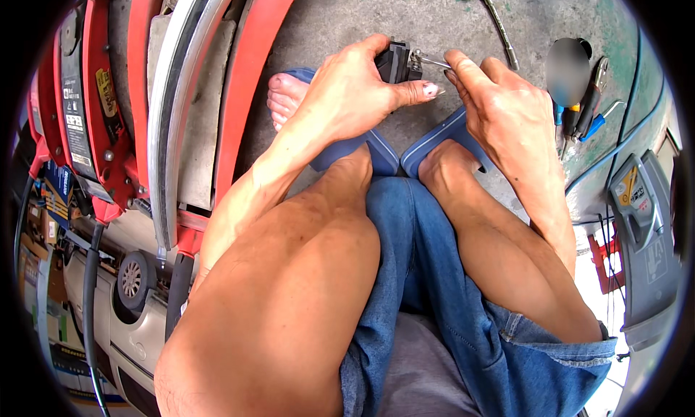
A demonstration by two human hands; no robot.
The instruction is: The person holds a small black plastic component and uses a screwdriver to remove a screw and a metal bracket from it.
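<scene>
My left hand (346,91) is closed round a small black plastic block (394,62), its thumb reaching along the near side. A small shiny metal piece (416,56) shows at the block's right end. From the right, my right hand (503,106) pinches a thin metal rod (436,60) between thumb and fingers. The rod's tip meets the small metal piece or lies right by it; I cannot tell which. Whatever the rod belongs to is hidden inside the right hand. Both hands are held above my feet in blue slippers (441,138).
An L-shaped wrench (496,26) lies on the grey floor (362,11) ahead. Hand tools with coloured handles (579,116) lie to the right, beside a blue cable (626,145). Red metal arms (250,77) stand close on the left. A grey machine housing (648,229) is at far right.
</scene>
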